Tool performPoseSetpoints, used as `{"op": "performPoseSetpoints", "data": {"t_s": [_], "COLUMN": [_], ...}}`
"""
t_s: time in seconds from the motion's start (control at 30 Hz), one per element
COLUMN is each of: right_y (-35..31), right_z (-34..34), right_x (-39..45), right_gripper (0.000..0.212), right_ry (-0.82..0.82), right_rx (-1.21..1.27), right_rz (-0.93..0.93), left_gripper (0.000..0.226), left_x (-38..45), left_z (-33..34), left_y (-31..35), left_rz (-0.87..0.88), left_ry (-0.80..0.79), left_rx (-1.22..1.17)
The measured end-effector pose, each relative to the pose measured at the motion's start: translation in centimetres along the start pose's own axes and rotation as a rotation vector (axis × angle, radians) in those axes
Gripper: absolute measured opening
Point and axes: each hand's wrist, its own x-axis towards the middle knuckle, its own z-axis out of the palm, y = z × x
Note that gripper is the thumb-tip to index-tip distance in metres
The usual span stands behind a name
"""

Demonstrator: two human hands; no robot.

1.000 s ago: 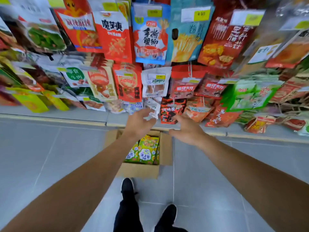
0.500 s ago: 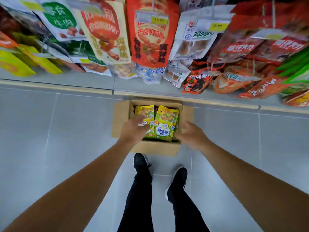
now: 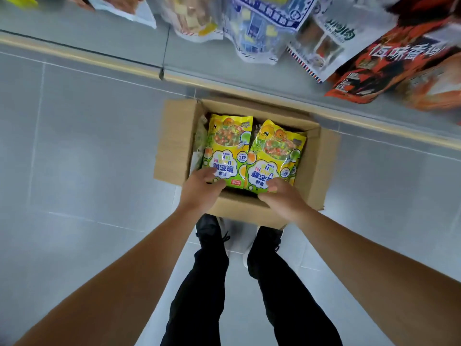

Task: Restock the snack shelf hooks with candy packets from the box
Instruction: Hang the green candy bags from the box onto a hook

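An open cardboard box (image 3: 172,146) stands on the grey tiled floor in front of my feet. Two stacks of yellow-green candy packets lie in it side by side. My left hand (image 3: 202,188) rests on the near end of the left candy packet (image 3: 228,146), thumb on top and fingers curled at its edge. My right hand (image 3: 280,198) touches the near end of the right candy packet (image 3: 277,153) in the same way. Both packets lie flat in the box. Whether either hand has a firm hold is unclear.
The shelf's grey base ledge (image 3: 99,36) with a yellow strip runs across the top. Hanging snack packets (image 3: 259,26) dangle above the box, an orange-black packet (image 3: 389,66) at the upper right. My black shoes (image 3: 212,233) stand just behind the box.
Both hands dropped from the hanging packets down to the box and now rest on the near ends of the top candy packets. The view tilted down and moved closer.
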Motion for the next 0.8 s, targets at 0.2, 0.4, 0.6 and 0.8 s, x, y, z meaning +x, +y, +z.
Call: {"op": "performPoseSetpoints", "data": {"t_s": [0.2, 0.4, 0.6, 0.8], "right_y": [2.5, 3.0, 2.7, 3.3], "right_z": [4.1, 8.7, 10.9, 7.4], "right_x": [11.7, 19.8, 21.6, 18.3], "right_gripper": [0.054, 0.065, 0.011, 0.024], "right_ry": [0.011, -0.061, 0.016, -0.141], "right_rx": [-0.009, 0.0, 0.318, 0.712], "right_rz": [0.005, 0.011, 0.012, 0.13], "left_gripper": [0.049, 0.052, 0.049, 0.06], "left_x": [9.0, 15.7, 17.5, 17.4], "left_z": [3.3, 5.1, 6.2, 6.4], "left_y": [-5.7, -9.4, -10.0, -8.8], "left_rz": [-0.059, -0.093, -0.085, -0.137], "left_ry": [0.02, 0.011, 0.036, 0.118], "left_rx": [-0.002, -0.012, 0.012, -0.011]}}
